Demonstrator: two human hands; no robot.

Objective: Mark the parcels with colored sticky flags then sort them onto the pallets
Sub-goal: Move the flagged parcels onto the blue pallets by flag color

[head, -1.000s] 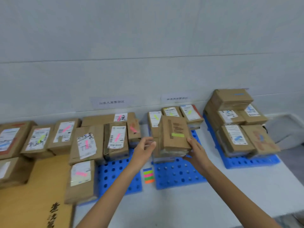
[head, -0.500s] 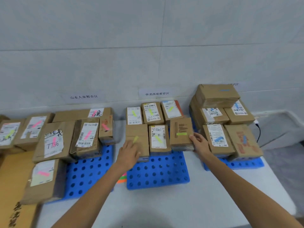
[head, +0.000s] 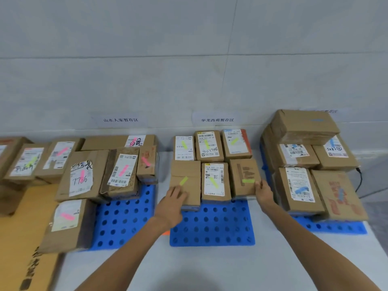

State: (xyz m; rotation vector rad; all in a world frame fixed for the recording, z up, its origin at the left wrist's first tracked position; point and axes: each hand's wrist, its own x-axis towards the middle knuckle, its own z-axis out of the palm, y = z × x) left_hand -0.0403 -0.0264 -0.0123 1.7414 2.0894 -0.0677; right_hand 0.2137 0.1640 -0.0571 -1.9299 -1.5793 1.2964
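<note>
Left hand [head: 171, 204] lies flat, fingers straight, on the front-left parcel [head: 185, 181] of the middle pallet [head: 212, 229]; right hand [head: 263, 193] grips the right edge of the front-right parcel [head: 244, 177], thumb on top beside its green flag [head: 248, 181]. Both parcels sit in the pallet's front row, close against a third parcel [head: 214, 181] between them, with a back row [head: 209, 147] of three behind. On the bench [head: 210, 269], the left pallet [head: 123, 217] carries pink-flagged parcels [head: 120, 173], the right pallet [head: 336, 227] blue-flagged parcels [head: 299, 190].

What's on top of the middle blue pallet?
Six parcels in two rows, each yellow-green flagged. Left hand and right hand touch the front row. Anything beneath them is covered.
</note>
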